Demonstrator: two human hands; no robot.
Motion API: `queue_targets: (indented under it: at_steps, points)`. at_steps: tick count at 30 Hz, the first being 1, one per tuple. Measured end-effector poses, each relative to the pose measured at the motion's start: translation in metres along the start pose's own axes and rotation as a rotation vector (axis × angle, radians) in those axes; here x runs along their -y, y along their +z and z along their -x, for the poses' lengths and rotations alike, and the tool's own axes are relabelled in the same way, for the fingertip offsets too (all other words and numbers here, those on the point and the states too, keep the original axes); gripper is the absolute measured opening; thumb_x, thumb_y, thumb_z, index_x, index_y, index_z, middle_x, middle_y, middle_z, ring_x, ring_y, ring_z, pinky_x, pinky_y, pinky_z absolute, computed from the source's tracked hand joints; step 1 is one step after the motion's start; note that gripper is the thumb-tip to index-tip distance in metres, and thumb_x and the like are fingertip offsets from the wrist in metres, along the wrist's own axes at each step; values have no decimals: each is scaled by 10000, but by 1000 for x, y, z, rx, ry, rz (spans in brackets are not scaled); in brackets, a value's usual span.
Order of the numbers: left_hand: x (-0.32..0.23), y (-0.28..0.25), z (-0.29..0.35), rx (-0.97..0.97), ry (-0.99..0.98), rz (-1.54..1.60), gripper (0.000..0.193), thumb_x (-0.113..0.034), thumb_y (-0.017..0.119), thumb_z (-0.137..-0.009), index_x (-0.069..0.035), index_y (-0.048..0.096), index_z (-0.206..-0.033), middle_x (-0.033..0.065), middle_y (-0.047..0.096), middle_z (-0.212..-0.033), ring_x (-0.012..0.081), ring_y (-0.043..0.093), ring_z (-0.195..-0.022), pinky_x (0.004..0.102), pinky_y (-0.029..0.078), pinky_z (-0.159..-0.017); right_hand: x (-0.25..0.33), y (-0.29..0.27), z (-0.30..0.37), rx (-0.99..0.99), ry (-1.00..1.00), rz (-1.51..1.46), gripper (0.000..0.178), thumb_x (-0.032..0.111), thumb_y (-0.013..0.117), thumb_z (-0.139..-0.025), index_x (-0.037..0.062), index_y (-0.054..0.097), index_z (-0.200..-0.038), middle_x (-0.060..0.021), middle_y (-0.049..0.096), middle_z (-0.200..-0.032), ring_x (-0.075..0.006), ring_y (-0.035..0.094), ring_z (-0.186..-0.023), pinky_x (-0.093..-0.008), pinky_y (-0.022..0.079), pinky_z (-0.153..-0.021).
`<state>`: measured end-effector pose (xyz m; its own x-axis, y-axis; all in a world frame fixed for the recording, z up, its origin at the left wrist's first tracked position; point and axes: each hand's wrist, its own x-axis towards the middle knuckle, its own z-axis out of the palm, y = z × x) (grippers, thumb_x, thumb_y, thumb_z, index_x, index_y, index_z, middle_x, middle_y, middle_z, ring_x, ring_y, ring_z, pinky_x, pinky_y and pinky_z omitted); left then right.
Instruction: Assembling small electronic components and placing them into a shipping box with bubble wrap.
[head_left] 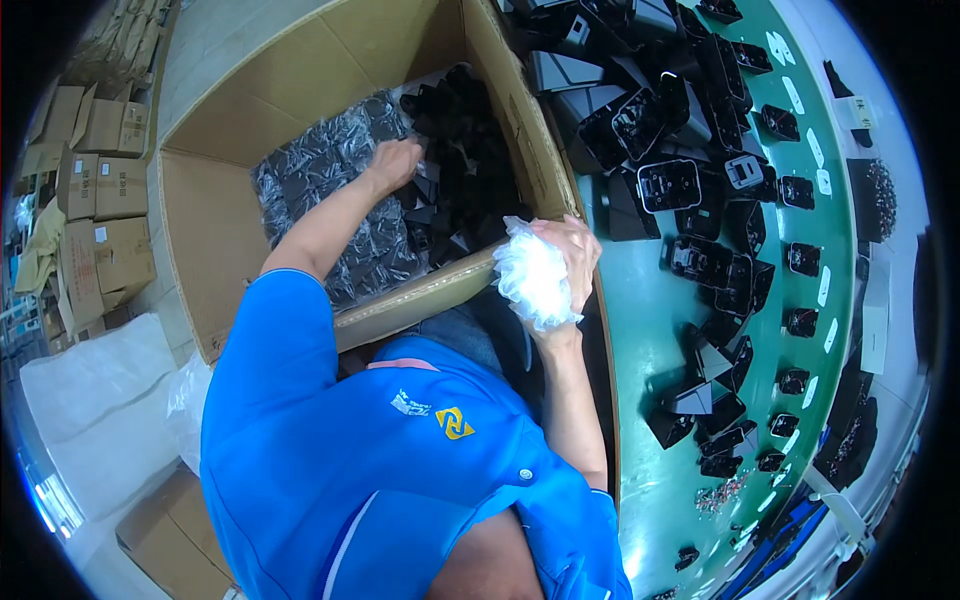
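Note:
My left hand (398,164) reaches inside a large cardboard box (222,220). Its fingers are curled at the boundary between two piles, and what they pinch, if anything, is hidden. On one side lie rows of dark pieces wrapped in clear plastic (335,150); on the other, loose black parts (465,130) fill the far right of the box. My right hand (577,262) is closed round a crumpled bunch of thin translucent plastic (532,276), at the box's near right corner beside the table edge.
A green worktable (635,330) runs along the right, heaped with black plastic housings (670,185). A spaced row of small black units (803,258) lines its far side, with white strips between. Stacked cartons (105,190) and a white sheet (95,385) are at left.

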<state>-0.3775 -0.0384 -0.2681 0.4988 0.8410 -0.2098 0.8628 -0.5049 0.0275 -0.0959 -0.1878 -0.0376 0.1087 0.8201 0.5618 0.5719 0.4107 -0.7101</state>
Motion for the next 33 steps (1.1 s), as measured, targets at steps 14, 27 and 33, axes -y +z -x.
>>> queue_targets:
  at_steps: [14, 27, 33]
  points:
    - [20, -62, -4, -124, -390, 572, 217, -108, 540, -847, -58, 712, -969, 127, 722, -903, 396, 688, -820, 463, 542, -752, -4, -1, 5, 7, 7, -19, 437, 114, 871, -667, 78, 677, -1057, -68, 712, -942, -251, 656, -954, -483, 452, -1039]
    - [23, -42, -27, -63, -269, 404, 222, -135, 559, -836, -55, 717, -971, 145, 732, -918, 397, 689, -840, 483, 537, -762, -6, -3, -1, 26, -29, -53, 418, 108, 859, -692, 84, 675, -1066, -58, 724, -951, -244, 672, -975, -472, 455, -1044]
    - [52, -52, -24, -70, -540, 911, 221, -149, 576, -843, -33, 707, -978, 181, 721, -919, 407, 685, -853, 492, 538, -755, -2, 0, 0, -2, -25, -55, 391, 97, 843, -713, 84, 669, -1063, -50, 728, -959, -242, 673, -982, -466, 461, -1041]
